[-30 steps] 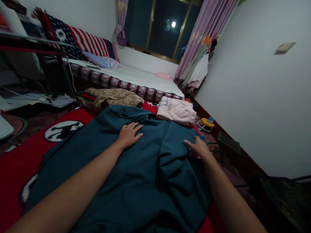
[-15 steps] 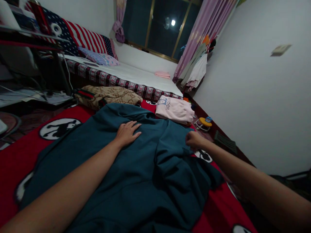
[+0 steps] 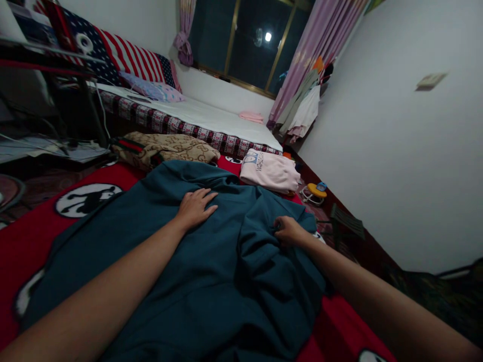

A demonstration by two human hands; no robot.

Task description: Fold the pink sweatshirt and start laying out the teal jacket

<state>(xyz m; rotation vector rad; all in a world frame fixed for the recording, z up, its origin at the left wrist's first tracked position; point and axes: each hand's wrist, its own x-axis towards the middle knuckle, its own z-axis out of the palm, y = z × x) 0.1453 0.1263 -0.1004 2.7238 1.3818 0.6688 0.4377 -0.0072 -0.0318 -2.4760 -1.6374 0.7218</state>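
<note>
A large dark teal cloth (image 3: 211,281) lies spread and rumpled over a red blanket (image 3: 37,231) with round black-and-white emblems. My left hand (image 3: 194,207) rests flat on the cloth near its far middle, fingers stretched out. My right hand (image 3: 287,230) is closed in a pinch on a fold of the teal cloth at its right side. Both forearms reach in from the bottom of the view.
A folded pink garment (image 3: 269,173) and a tan patterned cloth (image 3: 169,148) lie beyond the teal cloth. A bed (image 3: 211,118) with pillows runs along the far wall under a dark window. A desk frame (image 3: 56,95) stands at left; a small yellow toy (image 3: 316,191) sits by the right wall.
My right hand has closed on the cloth's right edge and drawn it leftward, bunching the fabric inward. My left hand has stayed flat in place.
</note>
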